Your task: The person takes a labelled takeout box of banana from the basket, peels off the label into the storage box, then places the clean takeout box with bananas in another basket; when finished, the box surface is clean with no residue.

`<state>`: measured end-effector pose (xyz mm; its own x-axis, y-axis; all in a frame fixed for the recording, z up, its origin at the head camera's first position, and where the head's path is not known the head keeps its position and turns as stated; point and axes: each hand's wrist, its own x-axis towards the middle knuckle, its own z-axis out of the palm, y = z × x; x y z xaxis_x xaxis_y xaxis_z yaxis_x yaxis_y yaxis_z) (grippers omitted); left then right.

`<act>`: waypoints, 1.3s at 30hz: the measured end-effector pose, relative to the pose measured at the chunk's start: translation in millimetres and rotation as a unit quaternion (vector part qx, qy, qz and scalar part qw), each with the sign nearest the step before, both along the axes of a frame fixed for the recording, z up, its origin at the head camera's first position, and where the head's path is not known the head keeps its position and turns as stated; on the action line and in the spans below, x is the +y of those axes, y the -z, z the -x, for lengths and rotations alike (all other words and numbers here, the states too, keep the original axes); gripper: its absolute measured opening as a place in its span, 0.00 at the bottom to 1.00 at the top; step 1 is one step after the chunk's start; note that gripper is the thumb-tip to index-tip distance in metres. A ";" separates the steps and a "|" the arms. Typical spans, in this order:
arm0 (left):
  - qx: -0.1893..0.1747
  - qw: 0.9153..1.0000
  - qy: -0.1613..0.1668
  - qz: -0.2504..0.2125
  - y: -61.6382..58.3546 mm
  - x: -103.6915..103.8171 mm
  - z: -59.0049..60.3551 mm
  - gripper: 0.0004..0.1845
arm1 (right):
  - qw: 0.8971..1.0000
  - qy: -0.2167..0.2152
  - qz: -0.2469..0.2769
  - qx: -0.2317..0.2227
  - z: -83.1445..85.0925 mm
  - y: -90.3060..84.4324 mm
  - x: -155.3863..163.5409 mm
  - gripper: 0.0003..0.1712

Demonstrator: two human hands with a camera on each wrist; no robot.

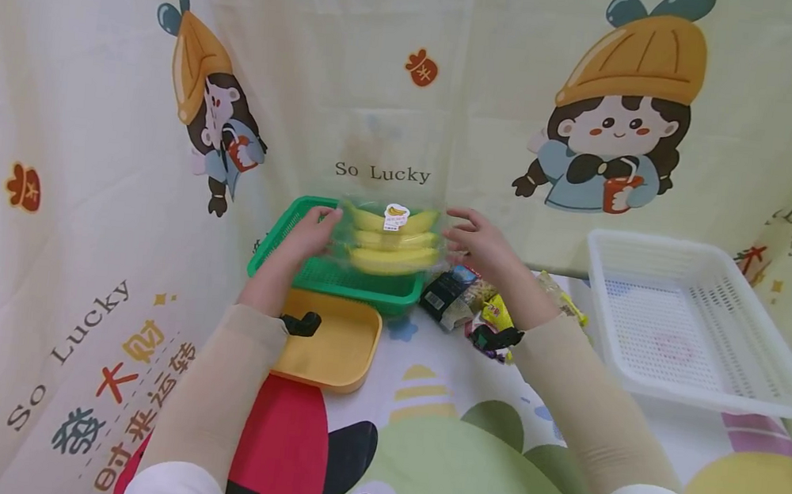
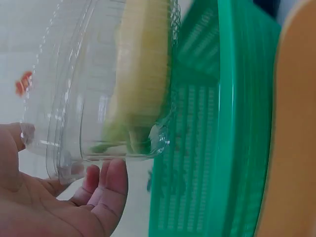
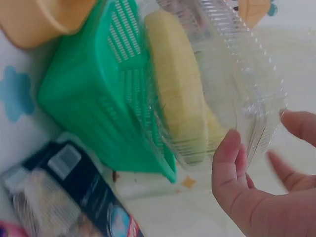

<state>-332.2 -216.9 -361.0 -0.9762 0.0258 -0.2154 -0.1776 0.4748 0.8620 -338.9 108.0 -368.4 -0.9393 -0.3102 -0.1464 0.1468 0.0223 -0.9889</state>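
A clear plastic clamshell box of bananas, with a white label on its lid, is held up between both hands. My left hand grips its left end, thumb at the lid's rim and fingers under the edge, as the left wrist view shows. At the opposite end my right hand holds the rim between thumb and fingers. Directly below and behind the box is a green plastic basket. The box hangs over it, hiding part of its inside.
An orange tray stands in front of the green basket. Right of the basket lie a dark snack bag, a yellow packet and other packets partly behind my right arm. A white perforated basket stands at the far right. Patterned cloth hangs behind.
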 end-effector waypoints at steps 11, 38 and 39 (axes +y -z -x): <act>0.007 0.994 0.043 -0.099 18.9 50.9 -38.3 0.37 | 1.000 -0.024 -0.010 -0.017 -61.7 11.3 76.2 0.45; 0.013 0.987 0.084 -0.138 118.8 133.9 -134.9 0.35 | 0.999 -0.022 0.035 0.005 -179.8 104.8 164.6 0.45; 0.011 0.987 0.080 -0.139 122.3 135.5 -135.9 0.35 | 0.999 -0.023 0.036 0.003 -179.9 108.8 166.1 0.45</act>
